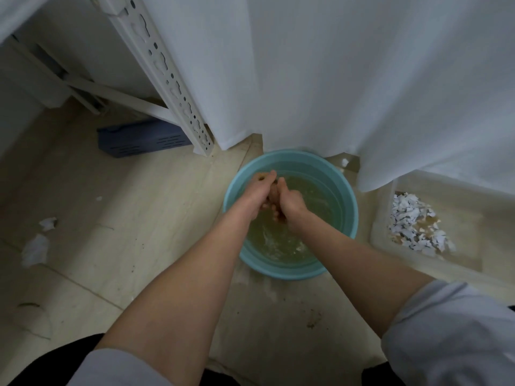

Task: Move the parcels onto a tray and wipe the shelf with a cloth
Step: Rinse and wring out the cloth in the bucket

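Observation:
Both my hands are over a light blue basin of yellowish water on the floor. My left hand and my right hand press together around a small brownish cloth, which is mostly hidden between them. The white metal shelf upright slants down at the upper left. A blue slotted tray lies on the floor beneath the shelf. No parcels are in sight.
A white curtain hangs behind the basin. A clear plastic box holding torn paper scraps stands at the right. Crumpled paper bits lie on the pale wooden floor at the left.

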Motion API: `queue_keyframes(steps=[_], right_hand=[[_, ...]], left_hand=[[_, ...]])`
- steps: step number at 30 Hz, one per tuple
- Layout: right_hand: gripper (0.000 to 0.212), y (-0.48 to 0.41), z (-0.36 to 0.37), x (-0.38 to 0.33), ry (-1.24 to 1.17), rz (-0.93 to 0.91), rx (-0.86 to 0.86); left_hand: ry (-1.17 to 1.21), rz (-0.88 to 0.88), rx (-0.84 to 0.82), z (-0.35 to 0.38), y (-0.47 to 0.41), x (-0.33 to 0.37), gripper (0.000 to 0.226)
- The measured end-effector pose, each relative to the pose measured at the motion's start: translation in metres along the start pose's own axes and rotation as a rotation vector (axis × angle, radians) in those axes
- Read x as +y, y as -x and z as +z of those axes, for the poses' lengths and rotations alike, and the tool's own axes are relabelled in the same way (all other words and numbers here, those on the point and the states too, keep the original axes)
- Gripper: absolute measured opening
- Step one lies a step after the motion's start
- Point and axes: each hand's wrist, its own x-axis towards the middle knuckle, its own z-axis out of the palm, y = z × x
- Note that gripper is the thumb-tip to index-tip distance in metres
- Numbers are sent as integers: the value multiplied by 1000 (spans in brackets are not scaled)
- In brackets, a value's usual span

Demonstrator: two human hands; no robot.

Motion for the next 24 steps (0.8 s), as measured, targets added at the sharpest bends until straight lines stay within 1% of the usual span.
queue_keyframes(steps=[1, 2, 4, 5, 7, 8, 10, 11, 14, 15, 18, 20, 22, 24], right_hand=[[60, 1, -3, -4, -110, 63, -31], [58, 2, -7, -9, -168, 108, -57], [53, 10, -18, -20, -205, 174, -87], [46, 18, -22, -27, -222, 183, -96], [19, 41, -29, -47, -237, 159, -126], [13, 52, -32, -56, -233, 143, -146], [25, 77, -37, -74, -216, 127, -180], [26, 91, -40, -85, -213, 129, -189], [14, 132, -50, -116, -192, 188, -155], [11, 145, -53, -127, -186, 206, -131], [9, 185, -58, -167, -225, 212, -62], [20, 210, -60, -193, -250, 175, -19], [22, 237, -63, -221, -267, 95, 16], [20, 270, -66, -251, -273, 33, 8]], left_hand=[[60, -32, -19, -6, 2, 5, 38], [89, -67, -23, -13, 5, 11, 50], [56, -106, -6, -25, 14, 21, 68], [46, -108, -3, -30, 22, 27, 71], [85, -101, -32, -36, 45, 44, 61], [95, -95, -46, -38, 57, 52, 53], [72, -80, -58, -42, 79, 70, 38], [58, -74, -47, -45, 91, 80, 30], [41, -50, 31, -56, 123, 110, 9], [35, -37, 57, -60, 135, 121, 6], [46, 2, 83, -68, 166, 152, 4], [98, 11, 85, -75, 190, 176, 3], [100, 42, 121, -83, 215, 199, 16], [79, 77, 161, -94, 244, 228, 22]])
